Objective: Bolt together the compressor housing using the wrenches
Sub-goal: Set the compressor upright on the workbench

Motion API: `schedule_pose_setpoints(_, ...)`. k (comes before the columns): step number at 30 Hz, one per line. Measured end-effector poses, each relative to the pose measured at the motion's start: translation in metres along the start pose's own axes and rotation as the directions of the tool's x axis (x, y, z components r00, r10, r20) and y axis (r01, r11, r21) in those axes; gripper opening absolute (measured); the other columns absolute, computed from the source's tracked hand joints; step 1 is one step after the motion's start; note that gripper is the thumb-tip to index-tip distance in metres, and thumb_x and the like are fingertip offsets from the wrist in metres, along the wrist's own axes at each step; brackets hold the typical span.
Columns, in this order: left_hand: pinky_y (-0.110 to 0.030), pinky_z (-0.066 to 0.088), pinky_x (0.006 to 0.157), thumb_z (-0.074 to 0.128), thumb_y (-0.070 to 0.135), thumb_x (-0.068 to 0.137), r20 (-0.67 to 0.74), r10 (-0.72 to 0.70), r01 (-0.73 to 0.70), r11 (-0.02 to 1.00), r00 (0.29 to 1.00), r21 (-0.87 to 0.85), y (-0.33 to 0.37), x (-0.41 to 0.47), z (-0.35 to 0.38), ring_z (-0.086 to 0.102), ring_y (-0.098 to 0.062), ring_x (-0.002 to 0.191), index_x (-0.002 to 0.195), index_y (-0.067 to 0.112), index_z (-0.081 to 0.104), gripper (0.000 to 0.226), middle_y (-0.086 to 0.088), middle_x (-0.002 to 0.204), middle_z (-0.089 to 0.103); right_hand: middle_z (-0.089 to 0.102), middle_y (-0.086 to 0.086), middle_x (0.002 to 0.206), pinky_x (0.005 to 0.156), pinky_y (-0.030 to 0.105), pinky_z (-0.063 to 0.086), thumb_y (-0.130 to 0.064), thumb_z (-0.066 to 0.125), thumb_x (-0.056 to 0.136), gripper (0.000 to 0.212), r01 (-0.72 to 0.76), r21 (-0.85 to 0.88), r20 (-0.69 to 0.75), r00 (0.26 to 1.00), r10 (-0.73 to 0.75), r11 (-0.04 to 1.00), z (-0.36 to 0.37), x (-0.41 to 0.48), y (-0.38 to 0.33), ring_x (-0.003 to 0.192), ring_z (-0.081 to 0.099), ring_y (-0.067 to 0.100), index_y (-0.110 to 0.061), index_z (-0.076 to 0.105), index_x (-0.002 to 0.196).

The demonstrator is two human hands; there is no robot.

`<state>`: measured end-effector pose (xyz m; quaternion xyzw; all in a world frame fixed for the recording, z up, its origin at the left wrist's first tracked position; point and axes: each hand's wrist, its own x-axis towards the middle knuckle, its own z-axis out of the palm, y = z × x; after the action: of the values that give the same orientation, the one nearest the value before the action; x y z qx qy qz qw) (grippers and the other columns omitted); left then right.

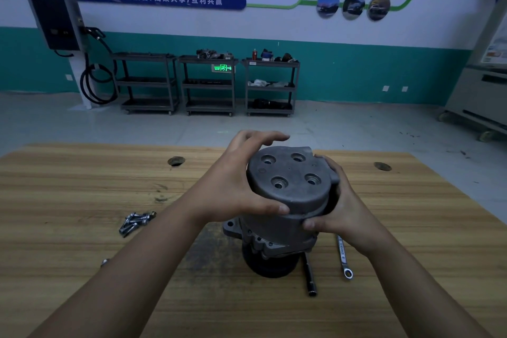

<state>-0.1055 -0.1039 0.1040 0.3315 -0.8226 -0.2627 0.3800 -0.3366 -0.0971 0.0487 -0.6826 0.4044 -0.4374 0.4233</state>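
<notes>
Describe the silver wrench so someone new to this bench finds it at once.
On the wooden table, find the grey compressor housing standing in the middle. Two tools lie side by side just right of its base; the wrench is the outer one. It is flat, bright silver with a ring end nearest the camera, while the bar beside it is round and black.

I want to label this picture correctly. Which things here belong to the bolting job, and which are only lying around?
For the job:
compressor housing, held by the left hand and right hand
pile of bolts
ring wrench
black bar tool

Only lying around:
three carts at the wall
wall charger with its cable
</notes>
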Motion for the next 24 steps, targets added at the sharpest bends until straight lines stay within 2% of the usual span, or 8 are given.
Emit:
schedule_pose_setpoints(6,-0.001,0.040,0.081,0.086,0.038,0.051,0.014,-0.001,0.001,1.000,1.000,-0.021,-0.001,0.001,-0.002,0.040,0.016,0.114,0.118,0.064,0.037,0.087,0.022,0.130,0.035,0.056,-0.031,0.117,0.080,0.019,0.053,-0.041,0.092,0.033,0.117,0.005,0.001,-0.024,1.000,-0.005,1.000,0.003,-0.001,0.000,0.113,0.053,-0.006,-0.048,0.028,0.131)
schedule_pose_setpoints(13,-0.013,0.048,0.087,0.087,0.040,0.050,0.048,-0.008,0.010,0.999,0.999,-0.038,-0.003,0.005,-0.006,0.044,0.007,0.118,0.119,0.065,0.038,0.088,0.025,0.129,0.036,0.058,-0.031,0.112,0.076,0.023,0.055,-0.033,0.091,0.034,0.114,0.006,0.027,-0.059,0.998,-0.005,1.000,0.006,-0.002,0.001,0.111,0.055,-0.006,-0.049,0.030,0.128)
schedule_pose_setpoints(16,-0.014,0.047,0.088,0.085,0.045,0.048,0.061,-0.009,0.011,0.999,0.998,-0.037,-0.002,0.005,-0.007,0.043,0.008,0.119,0.120,0.066,0.036,0.089,0.028,0.128,0.036,0.058,-0.032,0.112,0.076,0.021,0.054,-0.031,0.090,0.035,0.115,0.016,0.025,-0.062,0.998,-0.014,1.000,0.007,-0.004,-0.001,0.111,0.055,-0.008,-0.044,0.028,0.131)
schedule_pose_setpoints(19,-0.021,0.049,0.089,0.085,0.044,0.048,0.073,-0.007,0.010,0.999,0.997,-0.044,-0.003,0.005,-0.009,0.044,0.004,0.121,0.122,0.065,0.034,0.092,0.030,0.127,0.037,0.058,-0.034,0.111,0.075,0.015,0.052,-0.030,0.089,0.036,0.113,0.027,0.013,-0.069,0.997,-0.026,1.000,0.010,-0.005,-0.004,0.109,0.054,-0.012,-0.045,0.028,0.131)
schedule_pose_setpoints(24,-0.017,0.051,0.084,0.086,0.038,0.048,0.099,-0.004,0.012,0.997,0.995,-0.079,-0.007,0.006,-0.012,0.047,0.006,0.117,0.126,0.061,0.035,0.095,0.030,0.127,0.038,0.056,-0.036,0.113,0.077,0.013,0.051,-0.038,0.089,0.035,0.111,0.032,-0.026,-0.113,0.993,-0.035,0.999,0.014,-0.008,-0.006,0.108,0.053,-0.014,-0.051,0.028,0.126)
